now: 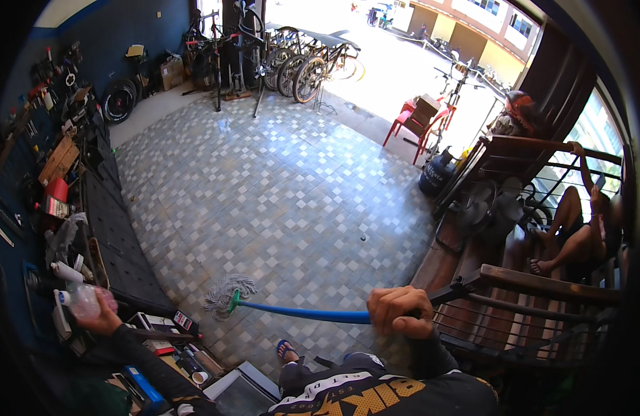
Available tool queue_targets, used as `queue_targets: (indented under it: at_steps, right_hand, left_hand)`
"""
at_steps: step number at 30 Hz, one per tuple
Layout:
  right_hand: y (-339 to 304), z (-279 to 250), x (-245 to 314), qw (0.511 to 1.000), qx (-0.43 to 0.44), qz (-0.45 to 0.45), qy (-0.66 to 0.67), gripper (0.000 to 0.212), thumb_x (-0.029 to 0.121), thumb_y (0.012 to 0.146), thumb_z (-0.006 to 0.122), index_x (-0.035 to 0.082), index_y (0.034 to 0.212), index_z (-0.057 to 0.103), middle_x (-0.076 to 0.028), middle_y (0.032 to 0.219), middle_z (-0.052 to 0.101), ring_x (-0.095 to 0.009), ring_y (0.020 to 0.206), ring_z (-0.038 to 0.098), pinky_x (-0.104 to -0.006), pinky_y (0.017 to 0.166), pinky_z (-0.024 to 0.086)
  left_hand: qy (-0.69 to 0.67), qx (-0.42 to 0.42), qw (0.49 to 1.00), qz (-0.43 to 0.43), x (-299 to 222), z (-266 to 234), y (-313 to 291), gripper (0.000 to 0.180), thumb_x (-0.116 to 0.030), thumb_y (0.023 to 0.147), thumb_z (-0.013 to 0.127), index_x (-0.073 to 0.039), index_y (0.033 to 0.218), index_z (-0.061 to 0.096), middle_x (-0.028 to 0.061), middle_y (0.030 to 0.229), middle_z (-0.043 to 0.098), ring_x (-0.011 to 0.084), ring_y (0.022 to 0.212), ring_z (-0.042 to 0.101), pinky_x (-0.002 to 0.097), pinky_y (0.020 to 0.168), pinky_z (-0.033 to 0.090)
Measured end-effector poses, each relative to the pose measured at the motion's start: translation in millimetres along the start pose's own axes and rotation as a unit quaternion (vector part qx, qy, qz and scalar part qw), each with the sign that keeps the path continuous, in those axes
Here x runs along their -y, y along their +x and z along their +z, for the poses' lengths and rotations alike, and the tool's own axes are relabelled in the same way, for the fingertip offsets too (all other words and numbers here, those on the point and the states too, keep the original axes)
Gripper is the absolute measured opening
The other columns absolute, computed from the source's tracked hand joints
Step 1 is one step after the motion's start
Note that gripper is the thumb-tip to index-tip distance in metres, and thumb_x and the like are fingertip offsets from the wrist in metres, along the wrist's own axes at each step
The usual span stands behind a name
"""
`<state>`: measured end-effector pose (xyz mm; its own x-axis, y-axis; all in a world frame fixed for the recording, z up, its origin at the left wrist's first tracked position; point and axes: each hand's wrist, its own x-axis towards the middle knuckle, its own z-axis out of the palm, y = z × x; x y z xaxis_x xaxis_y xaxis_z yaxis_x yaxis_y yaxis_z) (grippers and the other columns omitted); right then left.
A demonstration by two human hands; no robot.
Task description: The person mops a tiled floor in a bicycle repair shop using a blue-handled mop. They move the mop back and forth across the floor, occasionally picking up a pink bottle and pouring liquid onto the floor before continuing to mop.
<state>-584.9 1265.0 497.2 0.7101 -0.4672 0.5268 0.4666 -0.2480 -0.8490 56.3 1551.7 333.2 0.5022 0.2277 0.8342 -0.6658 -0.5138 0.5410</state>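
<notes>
Gripping with both hands: right hand [401,312] curled tight round the end of the blue handle [313,315] of a mop, left hand [103,320] part-closed round a clear bottle [91,302] with a pinkish tint, exact finger placement unclear. Mop runs left from the right fist; its grey strand head [219,295] and green joint [234,301] are down on the tiled floor [264,208], near the cluttered left side. Bottle is up over that clutter, near a white canister [66,272]. White cup [200,378] lower down, among boxes. Far end: row of bicycles [309,78], red chair [401,125] with a box [425,109] on it, dark gas cylinder [438,173]. Right: another person [580,239] seated by the wooden steps [448,260].
</notes>
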Motion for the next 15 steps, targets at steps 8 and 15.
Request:
queue_targets:
  at_steps: [8, 15]
  right_hand:
    - [-99, -39, 0, 0.997, 0.07, -0.006, -0.012, 0.011, 0.011, 0.083, 0.072, 0.005, 0.079, 0.064, -0.01, 0.078, 0.065, -0.025, 0.069, 0.06, -0.0377, 0.069, 0.048]
    - [-202, -33, 16, 0.973, 0.229, 0.022, -0.008, 0.021, 0.01, 0.083, 0.07, 0.006, 0.104, 0.068, -0.007, 0.091, 0.066, -0.026, 0.087, 0.062, -0.0401, 0.088, 0.046]
  left_hand:
    - [-0.204, 0.197, 0.941, -0.185, -181, -145, -262, 0.094, -0.027, 0.073, 0.091, -0.001, 0.146, 0.038, 0.0178, 0.139, 0.051, 0.0297, 0.126, 0.054, 0.0424, 0.109, 0.045]
    - [-0.225, 0.341, 0.886, -0.22, -317, -318, -387, 0.1, -0.031, 0.064, 0.092, -0.004, 0.143, 0.037, 0.0119, 0.127, 0.055, 0.0249, 0.114, 0.059, 0.0391, 0.101, 0.05]
